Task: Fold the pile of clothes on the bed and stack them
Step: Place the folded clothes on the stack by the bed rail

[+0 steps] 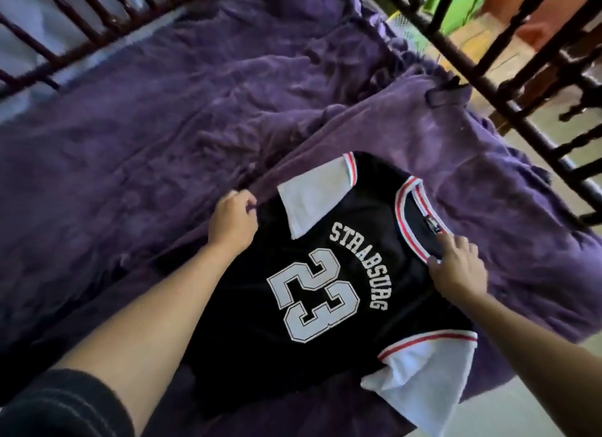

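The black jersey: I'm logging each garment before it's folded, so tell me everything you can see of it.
The black jersey lies spread flat, print up, on the purple blanket. It looks like smooth knit, with white sleeves, red-and-white striped collar and cuffs, a white 23 and lettering. The left hand grips its side edge; the right hand pinches the collar.

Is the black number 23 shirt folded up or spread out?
Spread out. The shirt lies flat on the purple blanket, with its whole number and both white sleeves showing.
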Demonstrator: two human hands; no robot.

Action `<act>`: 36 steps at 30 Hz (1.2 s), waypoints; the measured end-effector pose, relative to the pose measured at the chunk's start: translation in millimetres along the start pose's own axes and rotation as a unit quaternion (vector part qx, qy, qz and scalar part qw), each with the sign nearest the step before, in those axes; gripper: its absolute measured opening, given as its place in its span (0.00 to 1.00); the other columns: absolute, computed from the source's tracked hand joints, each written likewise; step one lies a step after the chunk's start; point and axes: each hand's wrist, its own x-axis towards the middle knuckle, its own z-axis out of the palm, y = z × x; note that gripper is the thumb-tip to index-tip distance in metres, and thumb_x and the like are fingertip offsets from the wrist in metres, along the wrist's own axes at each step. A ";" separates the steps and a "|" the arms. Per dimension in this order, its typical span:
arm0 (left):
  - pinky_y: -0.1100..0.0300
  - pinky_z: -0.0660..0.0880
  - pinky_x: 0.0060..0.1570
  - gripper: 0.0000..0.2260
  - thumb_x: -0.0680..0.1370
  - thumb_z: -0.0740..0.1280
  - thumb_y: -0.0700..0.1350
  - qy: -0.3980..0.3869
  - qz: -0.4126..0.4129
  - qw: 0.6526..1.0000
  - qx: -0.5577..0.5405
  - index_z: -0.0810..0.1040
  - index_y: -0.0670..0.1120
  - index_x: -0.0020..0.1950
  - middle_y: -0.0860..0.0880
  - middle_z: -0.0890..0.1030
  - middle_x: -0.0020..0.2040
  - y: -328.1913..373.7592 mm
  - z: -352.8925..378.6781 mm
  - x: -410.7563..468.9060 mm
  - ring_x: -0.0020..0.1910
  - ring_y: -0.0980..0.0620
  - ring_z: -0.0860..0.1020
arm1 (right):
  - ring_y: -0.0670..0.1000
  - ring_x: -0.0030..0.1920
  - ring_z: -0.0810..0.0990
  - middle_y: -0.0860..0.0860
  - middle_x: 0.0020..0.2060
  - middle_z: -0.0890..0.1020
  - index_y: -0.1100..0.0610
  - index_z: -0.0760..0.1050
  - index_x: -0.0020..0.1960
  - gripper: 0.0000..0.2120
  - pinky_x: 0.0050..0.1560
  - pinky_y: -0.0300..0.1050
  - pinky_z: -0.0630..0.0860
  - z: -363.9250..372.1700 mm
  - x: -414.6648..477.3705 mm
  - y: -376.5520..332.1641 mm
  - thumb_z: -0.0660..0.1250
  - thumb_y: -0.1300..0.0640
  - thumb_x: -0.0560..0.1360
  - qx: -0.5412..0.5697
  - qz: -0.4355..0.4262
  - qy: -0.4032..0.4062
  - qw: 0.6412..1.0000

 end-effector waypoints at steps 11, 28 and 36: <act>0.45 0.71 0.56 0.22 0.74 0.71 0.43 -0.114 -0.254 0.954 0.108 0.72 0.45 0.67 0.39 0.72 0.63 -216.8 22.6 -71.0 0.61 0.37 0.71 | 0.57 0.70 0.60 0.54 0.76 0.55 0.45 0.56 0.74 0.36 0.54 0.52 0.72 82.6 53.2 -209.0 0.65 0.61 0.71 -0.205 -0.361 -0.052 0.908; 0.46 0.72 0.48 0.10 0.77 0.63 0.42 0.089 -0.281 0.952 0.087 0.76 0.49 0.58 0.39 0.81 0.52 -251.4 33.0 20.6 0.54 0.36 0.77 | 0.59 0.61 0.75 0.58 0.63 0.76 0.57 0.70 0.67 0.21 0.60 0.49 0.70 26.5 193.5 -295.5 0.63 0.57 0.75 0.143 -0.177 0.043 0.973; 0.46 0.73 0.44 0.08 0.72 0.69 0.38 0.085 -0.165 0.983 0.013 0.77 0.44 0.50 0.42 0.76 0.48 -172.4 61.0 -115.2 0.49 0.39 0.75 | 0.59 0.62 0.74 0.57 0.63 0.73 0.56 0.73 0.64 0.20 0.55 0.51 0.73 42.7 54.3 -196.6 0.67 0.62 0.72 0.118 -0.312 0.063 0.941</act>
